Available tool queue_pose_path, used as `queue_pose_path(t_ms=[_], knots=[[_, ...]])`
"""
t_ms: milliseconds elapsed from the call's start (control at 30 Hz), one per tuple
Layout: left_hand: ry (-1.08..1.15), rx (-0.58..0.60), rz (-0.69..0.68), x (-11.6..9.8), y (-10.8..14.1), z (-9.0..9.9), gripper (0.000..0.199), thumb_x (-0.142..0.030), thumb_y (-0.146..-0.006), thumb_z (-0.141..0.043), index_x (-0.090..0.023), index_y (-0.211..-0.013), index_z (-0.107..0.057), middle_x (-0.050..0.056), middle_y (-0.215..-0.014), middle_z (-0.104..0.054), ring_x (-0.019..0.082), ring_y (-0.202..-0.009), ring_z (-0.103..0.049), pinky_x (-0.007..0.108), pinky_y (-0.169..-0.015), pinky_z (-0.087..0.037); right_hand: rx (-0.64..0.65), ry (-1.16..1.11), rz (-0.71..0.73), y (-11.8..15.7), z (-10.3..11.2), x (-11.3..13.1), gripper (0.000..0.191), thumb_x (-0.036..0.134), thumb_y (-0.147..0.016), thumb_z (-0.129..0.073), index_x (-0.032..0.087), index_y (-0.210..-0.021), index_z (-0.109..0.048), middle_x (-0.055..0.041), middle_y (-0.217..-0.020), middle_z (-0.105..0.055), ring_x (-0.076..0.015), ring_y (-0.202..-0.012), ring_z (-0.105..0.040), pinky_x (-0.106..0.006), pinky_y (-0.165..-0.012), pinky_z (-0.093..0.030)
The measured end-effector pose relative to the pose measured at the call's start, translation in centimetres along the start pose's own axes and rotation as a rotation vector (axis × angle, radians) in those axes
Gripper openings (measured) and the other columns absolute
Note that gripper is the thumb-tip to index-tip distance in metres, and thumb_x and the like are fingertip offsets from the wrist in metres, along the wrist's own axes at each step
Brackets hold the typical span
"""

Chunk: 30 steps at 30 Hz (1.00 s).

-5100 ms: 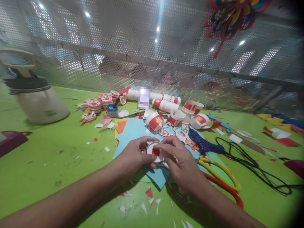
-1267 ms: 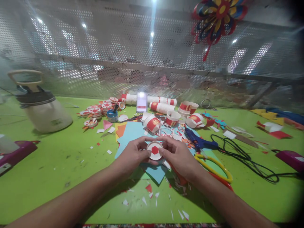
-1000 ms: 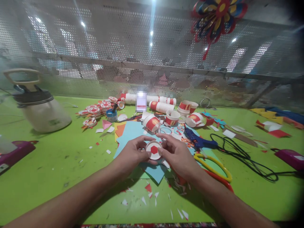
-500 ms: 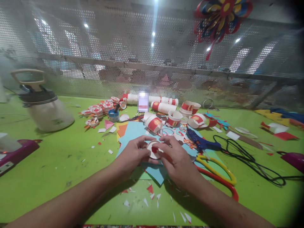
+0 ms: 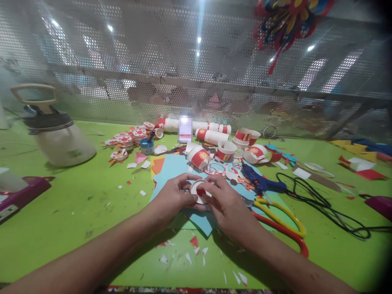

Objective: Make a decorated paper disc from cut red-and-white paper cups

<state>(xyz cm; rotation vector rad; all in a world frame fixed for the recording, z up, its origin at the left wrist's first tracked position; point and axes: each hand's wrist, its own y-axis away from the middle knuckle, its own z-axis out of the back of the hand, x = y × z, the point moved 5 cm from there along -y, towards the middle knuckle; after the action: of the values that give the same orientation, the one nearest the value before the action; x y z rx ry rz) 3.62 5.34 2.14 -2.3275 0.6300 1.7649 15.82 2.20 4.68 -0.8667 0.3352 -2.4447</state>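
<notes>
Above the blue paper sheets [image 5: 173,167], my left hand [image 5: 174,195] is closed round the side of a small round white paper cup base [image 5: 194,188] with a raised rim. My right hand [image 5: 229,199] reaches over it from the other side, pinching a small red paper piece [image 5: 200,191] against the inside of the base. The right fingertips partly cover both. Scissors [image 5: 283,206] with yellow and red handles lie beside my right hand. A blue glue gun [image 5: 262,181] rests just behind them.
Behind the hands are paper cups [image 5: 198,157], a stack of cups [image 5: 211,136] and a blue jar [image 5: 147,146]. Red-and-white disc crafts [image 5: 124,139] sit back left, near a large pump bottle [image 5: 64,143]. A black cord [image 5: 324,208] loops at right. Paper scraps [image 5: 194,241] lie in front.
Both hands stay nearly in place, with the fingers shifting slightly round the cup base and the red piece. The camera view has tilted a little.
</notes>
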Motion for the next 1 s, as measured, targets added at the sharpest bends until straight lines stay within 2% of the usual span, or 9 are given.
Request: queue_pose_path(t_ms=[400,567,733,833,1000], knots=[[-0.005,-0.015,0.003,0.4,-0.1,0.2,0.043,-0.003,-0.06,-0.066,-0.012,-0.101,-0.054,0.003,-0.079,-0.062,0.016,-0.067,-0.064,0.034,-0.066,-0.058,-0.004,-0.038,0.001,0.2,-0.2,-0.1,0.027,0.005,-0.089,-0.045,0.018,-0.107,-0.062,-0.0104,-0.107,-0.049,-0.0201,-0.091,-0.055,-0.034,-0.079,-0.048],[0.022,-0.018,0.004,0.3,0.0,0.1,0.043,-0.002,-0.061,-0.065,-0.013,-0.102,-0.055,0.002,-0.079,-0.061,0.016,-0.067,-0.065,0.034,-0.068,-0.058,-0.135,-0.121,0.04,0.1,0.4,-0.1,0.024,0.006,-0.088,-0.05,0.018,-0.104,-0.062,-0.0088,-0.105,-0.056,-0.0192,-0.094,-0.056,-0.032,-0.081,-0.048],[0.034,-0.009,-0.01,0.0,0.1,0.0,0.042,-0.003,-0.063,-0.064,-0.013,-0.103,-0.057,0.003,-0.086,-0.061,0.017,-0.071,-0.066,0.035,-0.07,-0.058,-0.261,-0.203,-0.026,0.1,0.6,-0.8,0.015,0.009,-0.084,-0.057,0.018,-0.095,-0.061,-0.0053,-0.096,-0.061,-0.0173,-0.085,-0.058,-0.03,-0.074,-0.049],[0.028,0.012,-0.03,-0.3,0.2,-0.1,0.039,-0.004,-0.066,-0.063,-0.013,-0.103,-0.057,0.005,-0.092,-0.062,0.017,-0.072,-0.065,0.035,-0.069,-0.058,-0.27,-0.248,-0.106,0.3,0.3,-1.3,0.014,0.011,-0.084,-0.057,0.019,-0.094,-0.059,-0.0034,-0.092,-0.06,-0.0159,-0.078,-0.058,-0.03,-0.071,-0.049],[0.066,0.038,-0.025,-0.5,0.2,-0.4,0.03,-0.007,-0.072,-0.058,-0.013,-0.101,-0.059,0.006,-0.087,-0.063,0.015,-0.071,-0.062,0.035,-0.067,-0.059,-0.234,-0.353,-0.271,0.4,-0.2,-2.0,0.017,0.016,-0.082,-0.057,0.022,-0.097,-0.053,-0.0006,-0.085,-0.06,-0.0157,-0.07,-0.058,-0.031,-0.065,-0.048]])
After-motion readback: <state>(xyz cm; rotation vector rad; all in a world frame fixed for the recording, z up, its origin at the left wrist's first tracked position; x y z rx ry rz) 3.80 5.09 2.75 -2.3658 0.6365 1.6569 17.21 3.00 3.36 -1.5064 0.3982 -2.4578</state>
